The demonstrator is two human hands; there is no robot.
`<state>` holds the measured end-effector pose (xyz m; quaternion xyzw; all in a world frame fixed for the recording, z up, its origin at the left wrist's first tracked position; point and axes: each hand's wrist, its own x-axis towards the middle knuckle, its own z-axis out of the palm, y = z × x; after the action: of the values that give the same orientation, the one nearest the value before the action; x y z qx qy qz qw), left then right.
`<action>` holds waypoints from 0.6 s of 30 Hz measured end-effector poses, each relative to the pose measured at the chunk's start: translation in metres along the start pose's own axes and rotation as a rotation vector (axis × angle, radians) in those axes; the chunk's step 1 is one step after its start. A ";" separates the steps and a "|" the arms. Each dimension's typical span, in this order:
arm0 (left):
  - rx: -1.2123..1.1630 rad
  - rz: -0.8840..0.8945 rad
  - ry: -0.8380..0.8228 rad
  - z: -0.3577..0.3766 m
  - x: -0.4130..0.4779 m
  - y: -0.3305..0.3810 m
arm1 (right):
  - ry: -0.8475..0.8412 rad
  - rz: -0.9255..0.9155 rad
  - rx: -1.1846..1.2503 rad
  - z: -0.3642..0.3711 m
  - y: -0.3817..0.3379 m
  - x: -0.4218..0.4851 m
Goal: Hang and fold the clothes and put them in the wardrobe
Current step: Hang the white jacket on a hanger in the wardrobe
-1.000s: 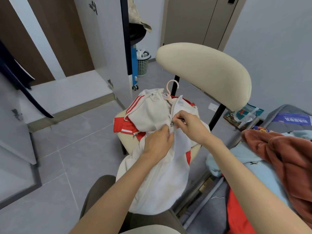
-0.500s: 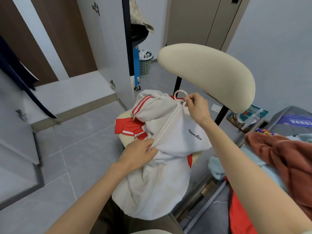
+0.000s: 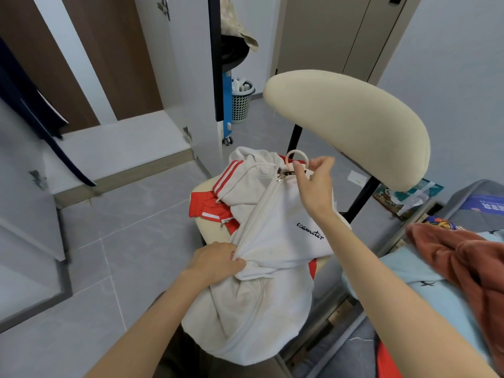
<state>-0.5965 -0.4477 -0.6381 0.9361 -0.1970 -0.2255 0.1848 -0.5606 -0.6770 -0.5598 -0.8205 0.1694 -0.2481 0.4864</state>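
Note:
A white zip hoodie (image 3: 272,241) with red stripes lies bunched on a chair seat (image 3: 207,230). It is on a hanger, whose pale pink hook (image 3: 296,156) sticks out at the collar. The zipper is closed up to the collar. My right hand (image 3: 313,184) is at the collar beside the hook, thumb and forefinger pinching the zipper pull (image 3: 289,173), the other fingers spread. My left hand (image 3: 215,261) grips the hoodie fabric beside the lower part of the zipper. A red garment (image 3: 210,211) lies under the hoodie.
The cream chair backrest (image 3: 354,126) rises just behind my right hand. The open wardrobe (image 3: 117,143) is at the left, with a dark garment (image 3: 27,105) hanging inside. A rust garment (image 3: 463,263) and a light blue one (image 3: 409,274) lie at the right. A laundry basket (image 3: 241,105) stands behind.
My right hand has drawn the zipper pull from mid-chest up to the collar. My left hand has moved down and left while keeping hold of the fabric.

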 end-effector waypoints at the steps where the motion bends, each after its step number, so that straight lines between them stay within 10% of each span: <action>1: 0.007 -0.001 -0.010 0.000 0.001 0.000 | -0.026 -0.020 -0.010 0.001 -0.003 0.003; 18: -0.200 0.093 0.368 -0.071 0.075 0.060 | -0.178 -0.193 0.159 0.029 -0.099 0.074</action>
<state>-0.5171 -0.5152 -0.5794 0.9283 -0.1795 -0.0604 0.3200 -0.4800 -0.6486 -0.4664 -0.8106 0.0257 -0.2323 0.5370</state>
